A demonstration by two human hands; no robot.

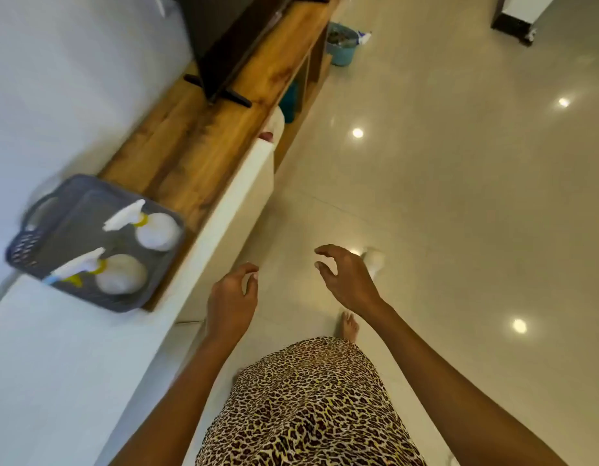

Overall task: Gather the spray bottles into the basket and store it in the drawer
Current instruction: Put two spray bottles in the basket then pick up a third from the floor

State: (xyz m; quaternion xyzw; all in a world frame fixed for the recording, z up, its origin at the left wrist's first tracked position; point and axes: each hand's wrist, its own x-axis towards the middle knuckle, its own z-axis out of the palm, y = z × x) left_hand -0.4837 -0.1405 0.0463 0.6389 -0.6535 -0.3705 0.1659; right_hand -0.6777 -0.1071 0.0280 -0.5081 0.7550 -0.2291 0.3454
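At left of frame: grey latticed plastic basket, seated on the near end of a wood-grain cabinet top, close to the white wall. Handle cut-out toward upper left; lower-right corner at the front edge of the top.

Inside the basket, along its right side: two white plastic spray bottles with yellow collars, upper bottle and lower bottle, apart from each other. Seemingly upright, long axes leaning from lower right to upper left in the picture. Both trigger heads directed toward the left of frame, roughly parallel. Grey basket floor visible to the left of the bottles.

At lower centre: left hand, holding nothing, fingers loosely curled, thumb and forefinger apart, over the floor just in front of the cabinet's white front panel. To its right and apart from it: right hand, palm down, fingers spread and hooked, gripping nothing. Just beyond the right hand, on the floor: small white blurred object, too blurred to identify.

Open room: glossy beige tiled floor across the whole right of frame. Farther along the cabinet top, upper centre: dark flat television on black feet. Past the cabinet's far end: teal bucket on the floor. At bottom: leopard-print garment and one bare foot.
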